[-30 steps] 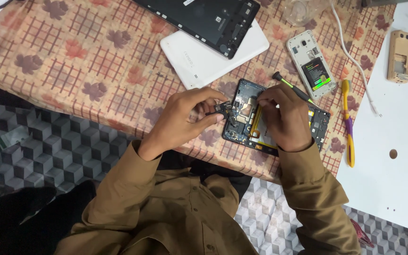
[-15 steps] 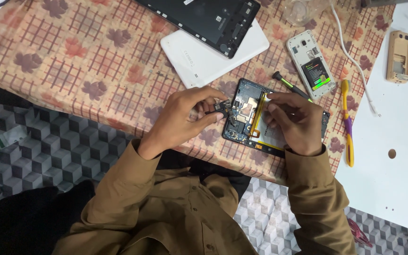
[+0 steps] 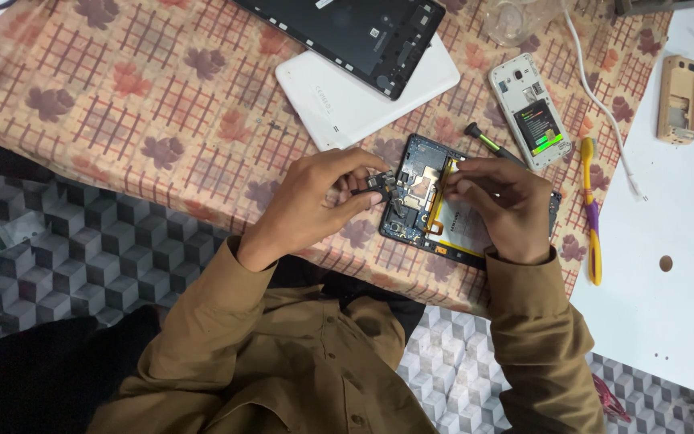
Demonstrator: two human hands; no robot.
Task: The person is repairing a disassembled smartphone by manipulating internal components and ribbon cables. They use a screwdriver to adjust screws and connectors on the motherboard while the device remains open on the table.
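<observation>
Your single head-worn camera looks steeply down from above your own chest, close over the patterned tablecloth [image 3: 122, 120]. It frames your left hand [image 3: 315, 201], right hand [image 3: 504, 213] and both sleeves; there is no second view.

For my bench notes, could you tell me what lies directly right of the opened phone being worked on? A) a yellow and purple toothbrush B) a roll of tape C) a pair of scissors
A: the yellow and purple toothbrush lies lengthwise right of the opened phone, beside the right hand.

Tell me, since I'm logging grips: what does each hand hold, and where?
Left hand: small dark part, pinched in the fingers. Right hand rests on the opened phone; any grip cannot be told.
</observation>
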